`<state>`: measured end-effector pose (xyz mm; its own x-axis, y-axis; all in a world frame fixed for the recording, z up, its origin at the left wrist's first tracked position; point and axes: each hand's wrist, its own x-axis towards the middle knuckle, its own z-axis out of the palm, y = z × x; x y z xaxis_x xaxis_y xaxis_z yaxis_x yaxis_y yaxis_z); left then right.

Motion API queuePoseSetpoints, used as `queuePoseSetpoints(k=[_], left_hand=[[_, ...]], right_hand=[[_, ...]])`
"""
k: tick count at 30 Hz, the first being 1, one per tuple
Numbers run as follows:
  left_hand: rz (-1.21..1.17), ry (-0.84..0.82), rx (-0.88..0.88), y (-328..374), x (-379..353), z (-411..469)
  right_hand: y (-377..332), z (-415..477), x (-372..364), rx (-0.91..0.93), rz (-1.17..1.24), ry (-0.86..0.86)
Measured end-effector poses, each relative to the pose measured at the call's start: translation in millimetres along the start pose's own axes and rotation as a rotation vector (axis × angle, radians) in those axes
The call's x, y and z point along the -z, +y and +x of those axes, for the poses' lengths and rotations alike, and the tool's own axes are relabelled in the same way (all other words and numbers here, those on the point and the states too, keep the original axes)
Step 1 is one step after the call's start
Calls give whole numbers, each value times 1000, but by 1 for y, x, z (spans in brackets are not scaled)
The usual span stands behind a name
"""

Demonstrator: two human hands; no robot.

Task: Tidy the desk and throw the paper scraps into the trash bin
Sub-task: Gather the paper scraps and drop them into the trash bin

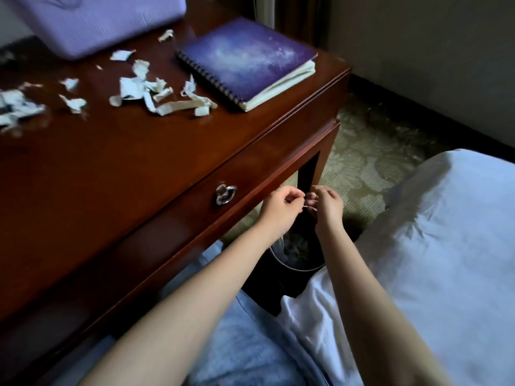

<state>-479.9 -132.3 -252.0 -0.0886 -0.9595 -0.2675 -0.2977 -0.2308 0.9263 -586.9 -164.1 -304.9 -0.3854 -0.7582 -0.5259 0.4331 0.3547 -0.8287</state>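
Risks, big to small:

Bed [446,232]: the white sheet hangs right beside the trash bin [274,256]. Anything that drifts right lands in its folds and gets missed.

Counter [111,162]: glossy top. A fast sweep likely sends light paper off the front edge onto the person's lap or the carpet, not into the bin.

Purple case [97,20] and notebook [245,59]: both sit at the edge of the mess, so pieces can hide under or behind them. The notebook is near the counter's right corner, and a careless nudge could tip it off.

Bin: it's on the floor, tucked partly below the counter edge, with paper already in it. The opening is half hidden by both forearms, so drops are semi-blind.

Left hand [278,207] and right hand [328,204]: both are over the bin with clenched grips, fingertips together on a pale sliver [308,208]. It's too small to identify; my guess is a stuck scrap being picked off. If it clings to skin, it rides back up to the counter.

Paper scraps [145,90]: most of them are on the counter, a cluster left of the notebook and more at the far left [14,107]. The tiny bits are the likeliest to get left behind.
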Motion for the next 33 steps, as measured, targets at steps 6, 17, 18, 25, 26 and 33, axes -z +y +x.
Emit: queuePoseSetpoints(k=[6, 17, 18, 25, 26, 33], left_hand=[[-59, 85, -310, 61, 55, -56], [-73, 269, -371, 116, 181, -74], [-65, 322, -352, 113, 192, -70], [170, 680, -260, 95, 258, -33], [215, 700, -252, 94, 264, -26], [629, 541, -216, 95, 284, 29]], right_hand=[[-55, -83, -30, 354, 47, -94], [-117, -152, -134, 995, -342, -204], [-119, -150, -146, 1007, -423, -227], [-116, -134, -212, 1148, -1098, -477], [-112, -130, -215, 1149, -1164, -490], [-102, -117, -216, 1198, -1337, -455]])
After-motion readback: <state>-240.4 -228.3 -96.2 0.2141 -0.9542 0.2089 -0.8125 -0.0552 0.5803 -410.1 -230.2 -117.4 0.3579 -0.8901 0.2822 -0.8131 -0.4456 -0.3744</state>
